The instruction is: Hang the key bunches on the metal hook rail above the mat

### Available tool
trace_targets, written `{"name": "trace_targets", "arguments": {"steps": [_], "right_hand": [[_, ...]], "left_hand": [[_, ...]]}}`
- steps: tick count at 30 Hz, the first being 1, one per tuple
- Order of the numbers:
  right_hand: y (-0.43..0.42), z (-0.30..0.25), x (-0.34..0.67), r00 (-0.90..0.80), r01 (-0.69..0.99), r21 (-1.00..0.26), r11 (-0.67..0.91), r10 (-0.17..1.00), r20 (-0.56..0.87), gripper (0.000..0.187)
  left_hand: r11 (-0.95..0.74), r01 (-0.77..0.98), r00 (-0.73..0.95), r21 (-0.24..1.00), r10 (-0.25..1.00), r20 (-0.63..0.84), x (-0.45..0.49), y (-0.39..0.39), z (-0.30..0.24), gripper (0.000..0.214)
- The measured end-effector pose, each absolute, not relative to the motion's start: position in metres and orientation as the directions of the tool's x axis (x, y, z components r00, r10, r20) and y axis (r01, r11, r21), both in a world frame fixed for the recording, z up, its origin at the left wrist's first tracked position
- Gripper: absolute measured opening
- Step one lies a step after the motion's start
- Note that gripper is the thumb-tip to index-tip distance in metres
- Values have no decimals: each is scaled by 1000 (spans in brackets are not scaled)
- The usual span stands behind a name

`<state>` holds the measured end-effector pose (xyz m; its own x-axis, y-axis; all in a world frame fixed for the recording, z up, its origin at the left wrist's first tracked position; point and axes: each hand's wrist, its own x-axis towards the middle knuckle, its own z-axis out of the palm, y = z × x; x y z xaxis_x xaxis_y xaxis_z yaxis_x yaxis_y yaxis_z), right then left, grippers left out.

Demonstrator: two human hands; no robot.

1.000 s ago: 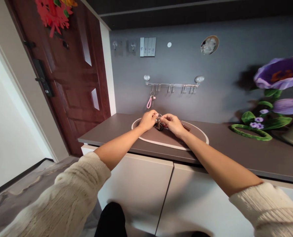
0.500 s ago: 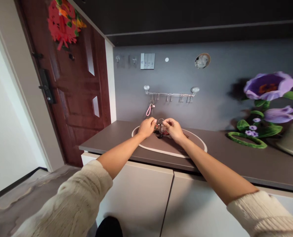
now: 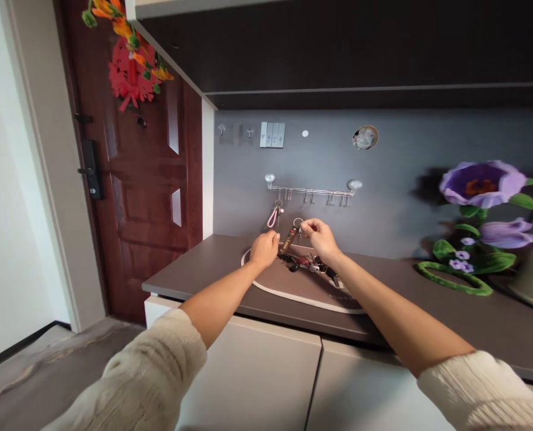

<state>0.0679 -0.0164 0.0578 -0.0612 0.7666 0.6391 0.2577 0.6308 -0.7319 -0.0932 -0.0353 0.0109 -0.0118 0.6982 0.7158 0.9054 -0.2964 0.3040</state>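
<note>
My right hand point(image 3: 320, 236) pinches a metal key ring point(image 3: 298, 222) above the mat. From the ring a dark keychain strap point(image 3: 288, 240) with gold lettering slants down to the left. My left hand point(image 3: 264, 249) is closed at the strap's lower end; its fingertips are partly hidden, and the strap's tilt suggests they grip it. Below both hands, a pile of keys and keychains point(image 3: 308, 263) lies on the brown mat point(image 3: 288, 288) with a pale border. Beyond my left hand, a pink loop keychain point(image 3: 272, 217) hangs from the clear hook rail point(image 3: 311, 191).
The mat lies on a dark counter point(image 3: 185, 269) above white cabinet doors point(image 3: 257, 365). Purple artificial flowers point(image 3: 481, 185) stand on the right. An upper cabinet point(image 3: 360, 54) overhangs the counter. A red-brown door point(image 3: 152, 203) is on the left.
My right hand has lifted the key ring a little away from the pile, and the lettered strap now shows between my hands. The head view has tilted up slightly.
</note>
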Motion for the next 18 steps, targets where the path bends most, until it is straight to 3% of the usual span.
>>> {"name": "trace_targets", "arguments": {"steps": [10,18], "right_hand": [[17,82,55,-26,237,-753,614,779,627,11],[51,100,34,53,313,-735,601,762,646,9]], "left_hand": [[-252,910,-51,329,719,693,-92,-32,9,35],[-249,910,-54,331,721,691,-90,-32,8,35]]}}
